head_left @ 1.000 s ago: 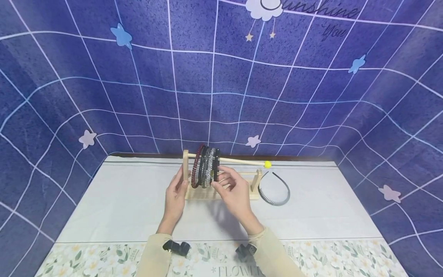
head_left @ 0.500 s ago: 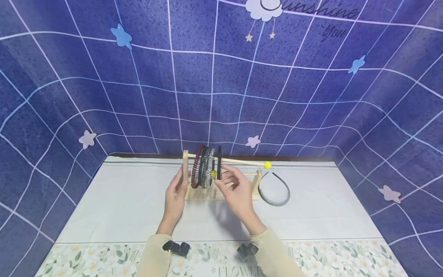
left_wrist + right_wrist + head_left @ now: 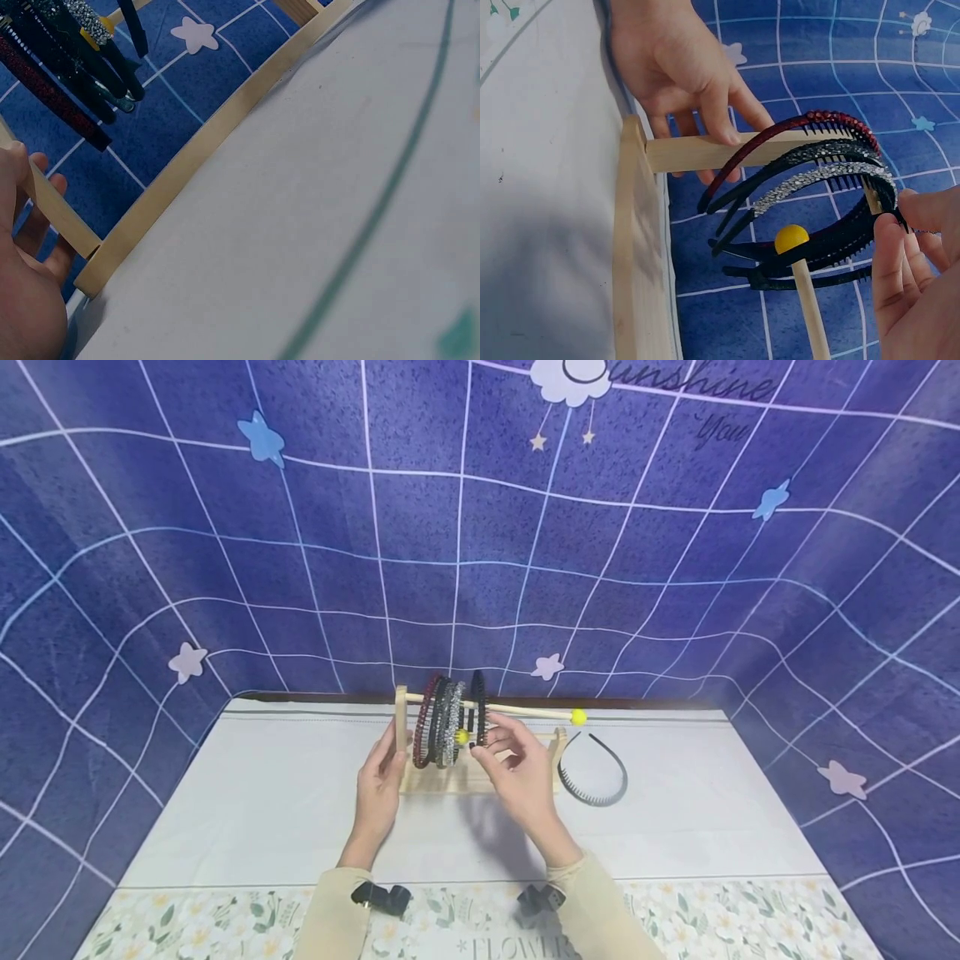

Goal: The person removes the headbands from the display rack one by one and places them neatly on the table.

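A wooden rack (image 3: 401, 718) stands on the table, with several toothed headbands hanging in a bunch near its left post. Among them are a dark red headband (image 3: 855, 124) and a silver, glittery headband (image 3: 840, 172). My left hand (image 3: 378, 789) grips the left post, thumb in front and fingers behind, as the right wrist view shows. With thumb and fingertips, my right hand (image 3: 525, 777) pinches a black headband (image 3: 480, 693), which stands apart to the right of the bunch, around the upper rod (image 3: 525, 709). A yellow ball (image 3: 791, 240) caps a shorter rod beside the headbands.
To the right of the rack a black headband (image 3: 618, 777) lies flat on the white tablecloth (image 3: 697, 810). The upper rod's yellow ball (image 3: 578, 717) sticks out past the right post (image 3: 559, 743). A blue gridded cloth (image 3: 645, 635) hangs close behind.
My right hand has drawn the black headband a little to the right, away from the bunch. The shorter rod's yellow ball has come into sight between them. My left hand keeps its place.
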`<state>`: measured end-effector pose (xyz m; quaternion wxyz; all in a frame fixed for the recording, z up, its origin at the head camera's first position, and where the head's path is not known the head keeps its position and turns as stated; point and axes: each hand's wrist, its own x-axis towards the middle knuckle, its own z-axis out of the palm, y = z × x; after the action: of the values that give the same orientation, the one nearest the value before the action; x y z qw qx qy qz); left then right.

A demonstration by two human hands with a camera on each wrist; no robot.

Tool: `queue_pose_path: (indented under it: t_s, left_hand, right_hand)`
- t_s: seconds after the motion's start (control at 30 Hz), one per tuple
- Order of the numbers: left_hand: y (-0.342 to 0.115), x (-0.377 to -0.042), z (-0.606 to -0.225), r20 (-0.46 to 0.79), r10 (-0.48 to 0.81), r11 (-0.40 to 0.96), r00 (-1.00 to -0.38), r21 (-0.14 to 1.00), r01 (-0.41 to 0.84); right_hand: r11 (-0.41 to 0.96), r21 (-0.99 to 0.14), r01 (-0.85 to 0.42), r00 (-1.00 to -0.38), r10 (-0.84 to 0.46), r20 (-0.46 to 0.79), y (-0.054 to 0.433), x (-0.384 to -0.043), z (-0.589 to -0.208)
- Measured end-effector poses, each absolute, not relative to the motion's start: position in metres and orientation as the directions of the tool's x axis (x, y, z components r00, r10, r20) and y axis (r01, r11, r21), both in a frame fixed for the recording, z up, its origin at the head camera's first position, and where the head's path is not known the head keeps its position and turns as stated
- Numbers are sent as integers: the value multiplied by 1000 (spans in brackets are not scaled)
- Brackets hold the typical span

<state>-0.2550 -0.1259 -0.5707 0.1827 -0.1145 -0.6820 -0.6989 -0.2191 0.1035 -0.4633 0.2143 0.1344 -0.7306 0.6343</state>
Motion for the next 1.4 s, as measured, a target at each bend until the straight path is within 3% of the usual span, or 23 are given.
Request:
queue_pose_path:
  t_s: [0.37, 1.4]
  left_hand:
    - [-126, -256, -571, 403, -99, 1, -910, 915, 405]
    - [-125, -255, -570, 403, -105, 18, -909, 915, 403]
  right_hand:
    - [174, -836, -520, -838, 81, 539, 111, -213, -456]
    - [157, -842, -516, -837, 117, 535, 123, -201, -442]
